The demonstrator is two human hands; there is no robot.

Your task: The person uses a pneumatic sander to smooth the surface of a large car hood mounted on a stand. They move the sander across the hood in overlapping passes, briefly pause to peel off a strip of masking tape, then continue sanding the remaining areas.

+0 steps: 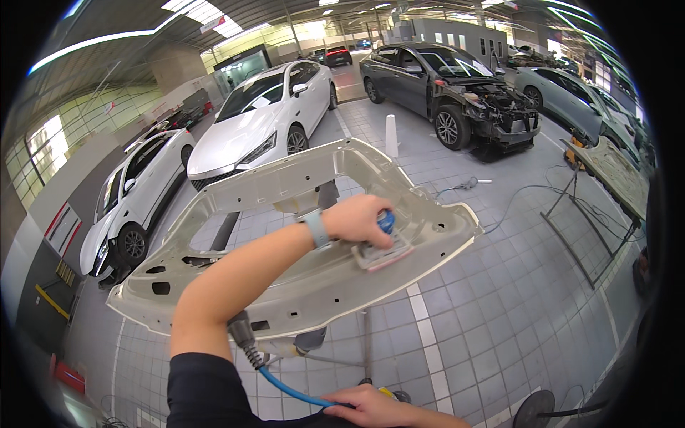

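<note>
At the far left of the frame, a white car (135,192) is parked; a second white car (246,121) sits upper left of centre. Across the middle, a beige-grey body panel (314,289) lies raised above the tiled floor. At lower centre-left, a blue hose (289,389) runs down to the right hand (374,408), whose grip is closed around it. Mid-frame, the left hand (357,219) has its grip wrapped over a blurred, blue-topped sander (389,255) against the panel. Upper right, a dark grey car (414,80) shows an exposed front.
</note>
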